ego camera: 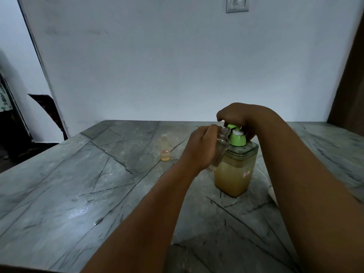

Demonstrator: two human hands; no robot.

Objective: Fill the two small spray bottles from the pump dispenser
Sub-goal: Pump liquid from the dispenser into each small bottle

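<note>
A square clear pump dispenser point(235, 172) with yellowish liquid and a green pump head stands on the grey marble table point(82, 194). My right hand point(238, 115) rests on top of the pump head, fingers curled over it. My left hand point(201, 148) grips a small clear bottle point(221, 146), capless and tilted, its mouth up against the green spout. It looks nearly empty. A second small bottle point(165, 147), capless, with yellowish liquid and a white label, stands upright on the table to the left.
A white wall rises just behind the table, with a switch plate point(237, 3) high up. A dark chair point(51, 113) stands past the table's left edge. A white object point(272, 194) peeks out behind my right forearm.
</note>
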